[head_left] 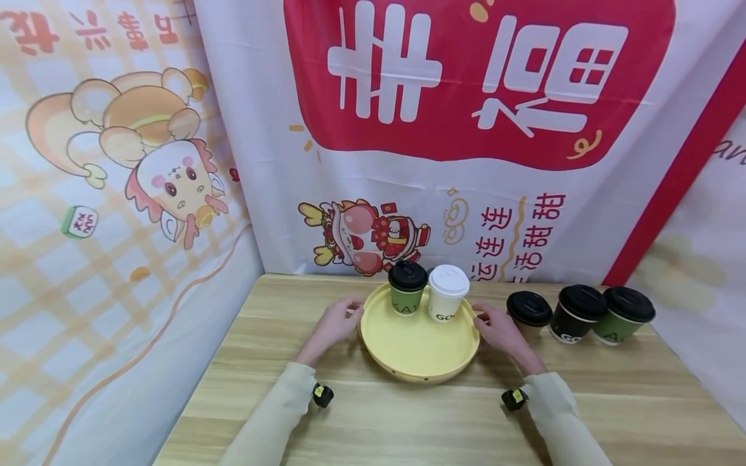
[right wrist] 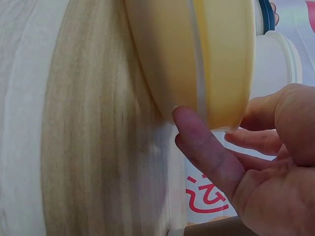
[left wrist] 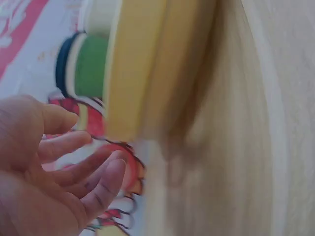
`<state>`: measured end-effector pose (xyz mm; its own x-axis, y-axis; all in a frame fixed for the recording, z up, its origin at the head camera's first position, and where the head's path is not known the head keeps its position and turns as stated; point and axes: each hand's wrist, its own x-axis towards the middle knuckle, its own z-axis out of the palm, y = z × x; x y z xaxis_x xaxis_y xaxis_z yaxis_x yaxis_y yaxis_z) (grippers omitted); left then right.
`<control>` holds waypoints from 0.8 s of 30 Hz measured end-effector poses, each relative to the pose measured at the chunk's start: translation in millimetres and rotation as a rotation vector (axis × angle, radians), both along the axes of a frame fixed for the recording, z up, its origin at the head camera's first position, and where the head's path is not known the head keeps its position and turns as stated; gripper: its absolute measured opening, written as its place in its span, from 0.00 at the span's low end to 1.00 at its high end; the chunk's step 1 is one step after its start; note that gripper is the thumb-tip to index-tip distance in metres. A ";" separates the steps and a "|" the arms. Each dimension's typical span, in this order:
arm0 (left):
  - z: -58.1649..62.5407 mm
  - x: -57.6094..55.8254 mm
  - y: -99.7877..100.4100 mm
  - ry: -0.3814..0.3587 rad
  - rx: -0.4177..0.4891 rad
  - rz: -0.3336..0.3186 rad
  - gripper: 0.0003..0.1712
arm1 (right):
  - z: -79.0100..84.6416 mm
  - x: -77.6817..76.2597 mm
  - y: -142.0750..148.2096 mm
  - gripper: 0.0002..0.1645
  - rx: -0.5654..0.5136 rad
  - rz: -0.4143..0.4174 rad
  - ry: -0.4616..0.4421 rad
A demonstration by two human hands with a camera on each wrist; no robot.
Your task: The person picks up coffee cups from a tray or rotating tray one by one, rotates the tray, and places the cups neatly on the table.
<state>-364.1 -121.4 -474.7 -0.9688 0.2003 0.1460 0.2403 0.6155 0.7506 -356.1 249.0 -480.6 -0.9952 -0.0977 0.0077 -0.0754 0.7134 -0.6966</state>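
- Here, the round yellow tray (head_left: 416,353) sits on the wooden table (head_left: 431,421) between my two hands, a small green cup (head_left: 406,301) and a white cup (head_left: 445,304) upright in its far part.
- My left fingers (left wrist: 106,184) are spread and loosely bent, holding nothing; they lie just beside the rim, and I cannot tell whether any tip touches it.
- My right fingers (right wrist: 204,142) are parted and only slightly bent at the tray's outer wall, one low, others nearer the rim; contact is hard to judge.
- My left hand (head_left: 339,320) reaches in from the near left, palm towards the tray.
- My right hand (head_left: 498,329) mirrors it from the near right, its forearm slanting inward.
- Just beyond my right hand stand a brown cup (head_left: 529,329), a black cup (head_left: 574,320) and a larger green cup (head_left: 618,325), all black-lidded.
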 end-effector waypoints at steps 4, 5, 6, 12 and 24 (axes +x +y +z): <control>10.4 10.3 4.6 0.094 -0.042 -0.123 0.19 | -2.1 0.4 0.9 0.25 0.003 -0.001 0.011; 12.4 12.8 6.4 0.122 -0.048 -0.160 0.18 | -2.1 0.6 0.7 0.25 0.005 -0.001 0.015; 13.8 14.9 8.2 0.146 -0.060 -0.197 0.17 | -2.4 0.6 0.5 0.25 0.011 0.004 0.021; 14.7 26.7 16.8 0.196 -0.163 -0.293 0.15 | -2.0 -0.2 0.1 0.25 0.004 0.017 0.000; 17.4 48.0 22.3 0.314 -0.385 -0.445 0.15 | 0.0 -3.8 3.1 0.24 0.080 0.035 0.051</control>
<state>-316.0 -99.1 -457.3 -0.7050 0.6652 0.2460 0.7045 0.6172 0.3503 -359.9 252.1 -480.6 -0.9897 -0.1344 0.0493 -0.1351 0.7627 -0.6325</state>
